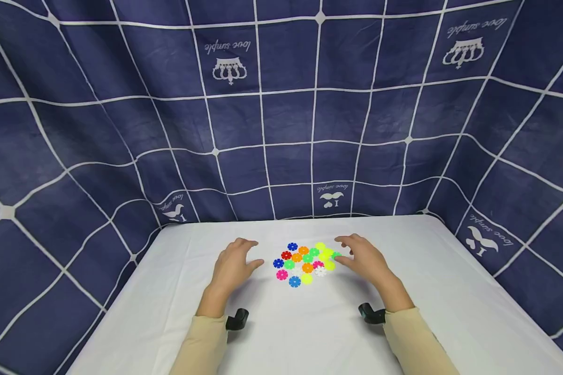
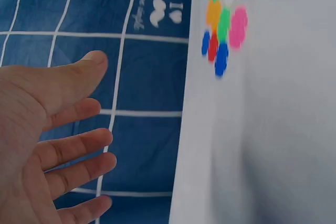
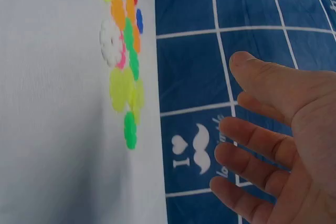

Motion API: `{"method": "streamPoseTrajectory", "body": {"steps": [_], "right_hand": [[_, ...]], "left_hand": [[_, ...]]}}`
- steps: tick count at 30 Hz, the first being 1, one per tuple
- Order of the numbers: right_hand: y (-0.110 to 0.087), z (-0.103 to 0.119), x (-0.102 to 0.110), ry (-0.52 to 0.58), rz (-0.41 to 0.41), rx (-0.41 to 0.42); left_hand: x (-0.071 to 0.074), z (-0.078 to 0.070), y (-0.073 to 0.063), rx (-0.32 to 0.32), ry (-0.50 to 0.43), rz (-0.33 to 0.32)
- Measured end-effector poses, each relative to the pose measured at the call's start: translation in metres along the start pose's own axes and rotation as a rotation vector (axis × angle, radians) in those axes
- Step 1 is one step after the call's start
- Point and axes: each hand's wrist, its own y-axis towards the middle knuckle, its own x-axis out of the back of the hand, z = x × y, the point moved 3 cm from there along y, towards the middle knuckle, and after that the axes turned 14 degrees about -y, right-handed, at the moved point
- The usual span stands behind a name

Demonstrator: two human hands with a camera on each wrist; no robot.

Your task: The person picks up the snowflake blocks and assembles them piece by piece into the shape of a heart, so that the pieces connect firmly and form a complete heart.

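Several flat, notched plastic discs lie in a loose cluster on the white table, among them a red disc (image 1: 286,255), a pink disc (image 1: 282,274), a light-blue disc (image 1: 294,282) and a white disc (image 1: 320,271). My left hand (image 1: 232,265) hovers to the left of the cluster, thumb and fingers spread and holding nothing. On the other side my right hand (image 1: 363,258) is held likewise, its thumb tip overlapping a green disc (image 3: 130,130) at the cluster's right edge in the head view. Both wrist views show bare palms with relaxed fingers.
White cloth covers the table (image 1: 291,333). Navy curtain (image 1: 286,120) with white grid lines hangs behind it and along both sides. Black wrist-worn devices, the left device (image 1: 237,319) and the right device (image 1: 371,314), stick out inward from the sleeves.
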Motion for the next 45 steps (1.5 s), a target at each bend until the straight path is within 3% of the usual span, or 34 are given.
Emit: {"method": "streamPoseTrajectory", "body": {"steps": [9,15,19,28,34,45], "right_hand": [[0.015,0.02,-0.016,0.124,0.07,-0.034],[0.019,0.027,-0.027,0.194,0.083,-0.033],[0.018,0.028,-0.034,0.282,0.095,-0.064],[0.017,0.014,-0.056,0.469,0.11,-0.09],[0.016,0.009,-0.07,0.52,0.113,-0.107],[0.013,0.008,-0.083,0.372,0.087,-0.112]], "left_hand": [[-0.031,-0.015,0.018,0.04,-0.197,0.111],[-0.056,-0.012,0.023,0.072,-0.409,0.189],[-0.07,-0.006,0.02,0.097,-0.474,0.205],[-0.081,0.005,0.012,0.122,-0.491,0.207],[-0.087,0.012,0.008,0.14,-0.454,0.208],[-0.089,0.013,0.008,0.096,-0.407,0.208]]}}
